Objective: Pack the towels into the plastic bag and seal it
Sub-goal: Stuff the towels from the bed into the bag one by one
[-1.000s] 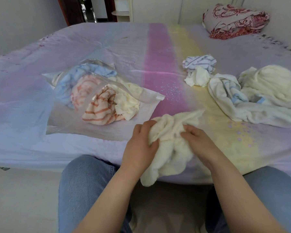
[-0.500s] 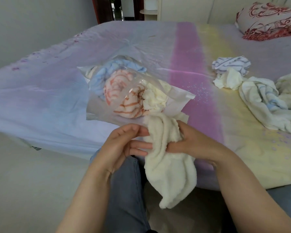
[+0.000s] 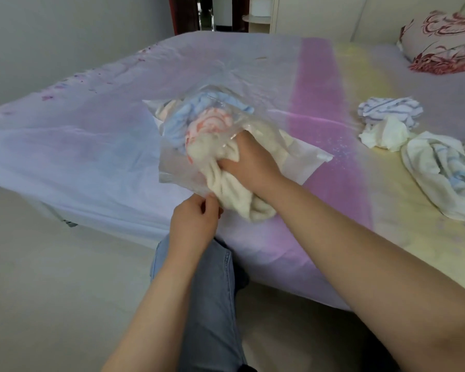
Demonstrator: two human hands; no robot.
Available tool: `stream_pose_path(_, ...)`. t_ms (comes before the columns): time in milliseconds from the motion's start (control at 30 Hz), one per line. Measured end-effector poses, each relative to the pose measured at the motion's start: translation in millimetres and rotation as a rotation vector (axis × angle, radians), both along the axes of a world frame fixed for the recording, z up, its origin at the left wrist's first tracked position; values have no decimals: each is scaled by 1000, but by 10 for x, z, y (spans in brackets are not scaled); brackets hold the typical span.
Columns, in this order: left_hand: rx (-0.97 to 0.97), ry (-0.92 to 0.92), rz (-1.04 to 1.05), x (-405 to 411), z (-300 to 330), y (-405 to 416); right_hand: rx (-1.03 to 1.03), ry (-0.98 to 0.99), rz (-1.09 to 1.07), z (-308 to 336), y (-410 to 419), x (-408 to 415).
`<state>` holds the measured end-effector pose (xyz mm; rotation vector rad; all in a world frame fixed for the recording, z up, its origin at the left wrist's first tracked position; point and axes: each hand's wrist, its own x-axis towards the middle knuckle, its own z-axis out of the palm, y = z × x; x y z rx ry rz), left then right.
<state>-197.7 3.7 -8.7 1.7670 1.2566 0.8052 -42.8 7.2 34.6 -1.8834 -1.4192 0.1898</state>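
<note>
Stuffing a cream towel [image 3: 227, 189] into the plastic bag [image 3: 301, 165]: my right hand [image 3: 249, 162] is fisted around the towel's upper end, knuckles just inside the bag's mouth. My left hand [image 3: 192, 222] pinches the near lip of the bag between thumb and fingertips, holding the opening.

Bag lies flat on the bed [image 3: 91, 146], near its front edge. Long axis runs from near-right to far-left; mouth faces toward me, closed end points away toward the far left. Towel follows the same line, front half in, tail bunched outside on the sheet beside my left hand.

Count inside the bag, through the film: one blue towel [image 3: 177, 124], one orange-striped towel [image 3: 212, 122], some pale cream cloth at the far corner and under my hand; I cannot tell how many pieces that is.

Outside, right of the bag and well apart: one blue-striped cloth [image 3: 389, 110], one small white cloth [image 3: 387, 134] touching it, and a white-and-blue towel heap [image 3: 438, 170] running off the right frame edge; number of pieces there unclear.

Open sheet left of the bag and between bag and loose pile. One patterned pillow [image 3: 443, 41] at far right. Bed edge drops to floor just behind my left hand.
</note>
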Motion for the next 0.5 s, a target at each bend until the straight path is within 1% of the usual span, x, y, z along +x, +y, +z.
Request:
stream_pose_path(33, 9, 0, -4, -12, -14, -28, 28, -108, -30, -18, 116, -69)
stream_pose_path(67, 12, -3, -9, -25, -30, -44, 76, -148, -16, -6, 193, -146)
stream_pose_path(100, 11, -9, -13, -37, -45, -49, 101, -128, 10, 13, 268, -208)
stream_pose_path(133, 8, -21, -12, -51, -53, -43, 84, -119, 34, 26, 328, -248)
stream_pose_path(167, -1, -38, -5, -64, -61, -24, 29, -152, 57, 19, 388, -274)
stream_pose_path(233, -30, -90, 24, -104, -65, 25, -183, -306, 161, -35, 482, -310)
stream_pose_path(267, -49, -123, 45, -130, -67, 54, -291, -290, 241, -54, 488, -314)
stream_pose_path(300, -70, -158, 68, -157, -73, 81, -373, -211, 315, -43, 455, -315)
stream_pose_path(333, -90, -191, 89, -181, -78, 100, -415, -148, 358, -19, 396, -295)
stream_pose_path(367, -105, -221, 108, -198, -86, 116, -427, -137, 381, -3, 343, -251)
stream_pose_path(467, -115, -268, 116, -196, -91, 119, -401, -292, 368, 19, 143, -155)
stream_pose_path(500, -112, -264, 107, -179, -94, 112, -394, -289, 368, 25, 89, -174)
